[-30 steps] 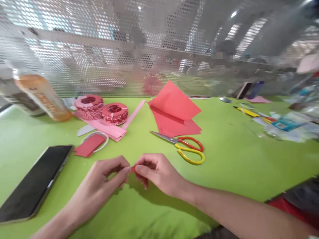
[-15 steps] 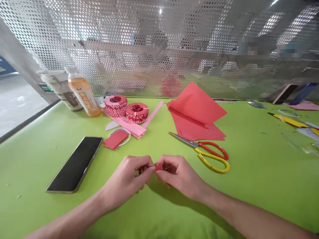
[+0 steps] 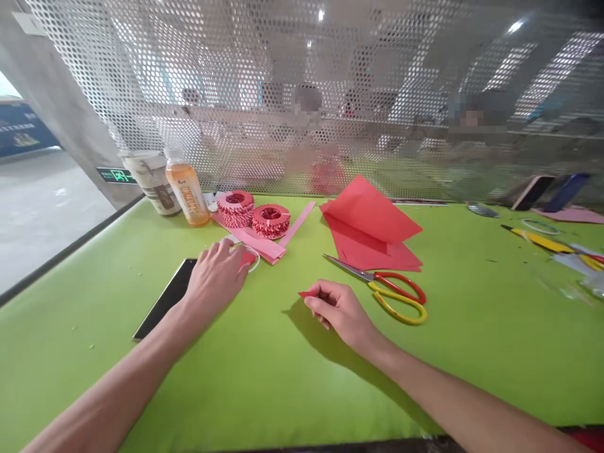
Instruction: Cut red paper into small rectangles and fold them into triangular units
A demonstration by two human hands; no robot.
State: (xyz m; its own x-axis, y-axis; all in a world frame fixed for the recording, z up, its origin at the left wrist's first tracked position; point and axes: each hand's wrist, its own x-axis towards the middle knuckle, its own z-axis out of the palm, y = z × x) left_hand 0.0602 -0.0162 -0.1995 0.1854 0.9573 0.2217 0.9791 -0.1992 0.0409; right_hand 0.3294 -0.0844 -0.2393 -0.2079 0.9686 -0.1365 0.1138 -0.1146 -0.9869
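My right hand (image 3: 337, 309) rests low over the green table (image 3: 472, 327) with its fingers pinched on a small folded red paper piece (image 3: 308, 294). My left hand (image 3: 214, 277) has reached forward to the left and lies over a small stack of red paper pieces (image 3: 247, 257) inside a white ring; its fingers are curled down onto them. A black phone (image 3: 165, 301) lies partly under that wrist. Scissors with red and yellow handles (image 3: 387, 290) lie just right of my right hand.
Red paper sheets (image 3: 370, 229) lie behind the scissors. Two red paper rings (image 3: 255, 214) and pink strips (image 3: 264, 242) sit farther back, beside a juice bottle (image 3: 187, 194) and a cup (image 3: 151, 182). A perforated metal screen (image 3: 302, 94) closes the far side. Tools lie at the far right (image 3: 547, 239).
My hands have parted. The left hand left the small red piece and reached forward-left to the red stack; the right hand kept the folded piece. The camera tilted up slightly.
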